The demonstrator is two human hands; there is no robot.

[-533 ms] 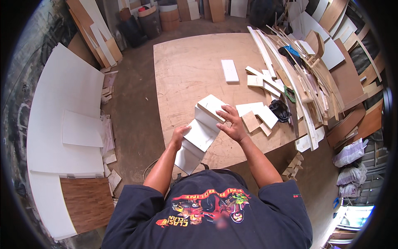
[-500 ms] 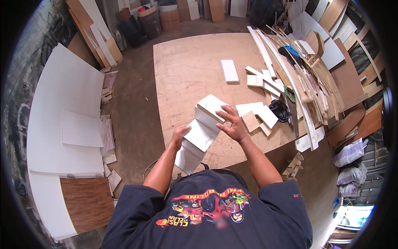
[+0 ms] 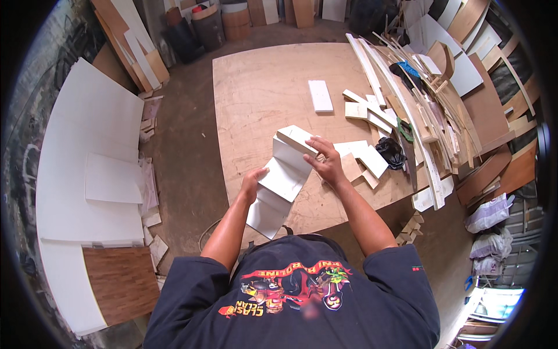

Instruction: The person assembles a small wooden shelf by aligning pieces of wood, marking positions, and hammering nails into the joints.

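I have the white stepped piece [image 3: 285, 177] slanting over the near edge of the surface [image 3: 261, 87], its lower end toward my shirt. Whether its underside touches the surface I cannot tell.

My left hand [image 3: 251, 184] grips its left side, thumb on the middle face and the other fingers mostly hidden. My right hand [image 3: 327, 161] is looser, with fingers spread at the right side of the upper end and the thumb below them; how firmly it presses, I cannot tell.

I judge the step in hand to be steadying and lining up the upper end against the rest. The next move calls for a firm left grip and light right-hand pressure, so nothing twists at the corner.

A white block [image 3: 320, 96] lies toward the far middle of the surface. On its right part are offcuts [image 3: 356, 110] and a black bag [image 3: 390, 153], with long strips [image 3: 401, 110] heaped beyond them. Left of the surface, a big white panel [image 3: 93, 128] stands well apart.
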